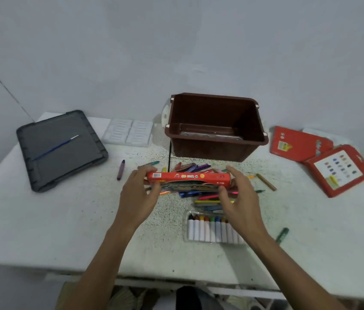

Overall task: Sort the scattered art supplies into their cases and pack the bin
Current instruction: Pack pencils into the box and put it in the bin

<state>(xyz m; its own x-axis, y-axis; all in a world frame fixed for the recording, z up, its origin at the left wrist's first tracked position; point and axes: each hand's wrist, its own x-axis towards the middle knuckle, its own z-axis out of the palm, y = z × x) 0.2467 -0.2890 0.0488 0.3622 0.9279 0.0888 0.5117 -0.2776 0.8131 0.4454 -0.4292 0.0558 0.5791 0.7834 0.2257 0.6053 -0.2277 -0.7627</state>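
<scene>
Both hands are holding a red box [190, 179] level above the table [42, 220], just in front of the bin [210, 151]. The left hand [139, 193] is pinching the box's left end and the right hand [241, 198] its right end, fingers over the far edge and thumbs on the near side. Loose crayons [195, 168] are lying in a pile under the box, between it and the bin. Nearer the person than the pile, a clear tray of markers [212, 229] is sitting flat. Left of the bin, white trays [128, 132] are lying just beside it, and farther left a grey lid [60, 151] is carrying a blue brush [54, 147]. Right of the bin, two red cases [297, 144] are lying overlapped.
</scene>
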